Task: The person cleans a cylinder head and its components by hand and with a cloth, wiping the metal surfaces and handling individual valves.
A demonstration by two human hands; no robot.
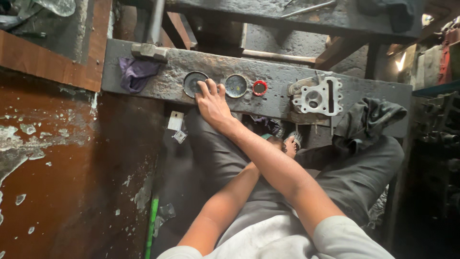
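**Grey steel desk, arms crossed over the lap**

Grey and oil-stained, the long desk (278, 76) runs left to right across the upper part of the view, in front of a seated person in dark trousers. The two forearms cross over the lap. The right hand (212, 103) reaches up and to the left, arm nearly straight, palm down, with its fingers (207, 88) lightly spread and their tips resting on a round shallow tin (193, 82) that lies flat on the desk. The hand covers the tin's right side, so whether the fingers pinch its rim cannot be told. The tin is round, with no long axis, and its open face looks upward.

The left hand (289, 144) passes under the right forearm toward the right and sits low by the desk's near edge; only its knuckles show, closed around something small with a pale ribbed piece, too hidden to name.

Just right of the tin lies a second round tin (236, 86), then a small red cap (259, 88). Further right rests a pale metal cylinder head (318, 98), lying flat. A purple rag (136, 73) sits at the desk's left end and a dark cloth (369, 120) drapes over its right end.
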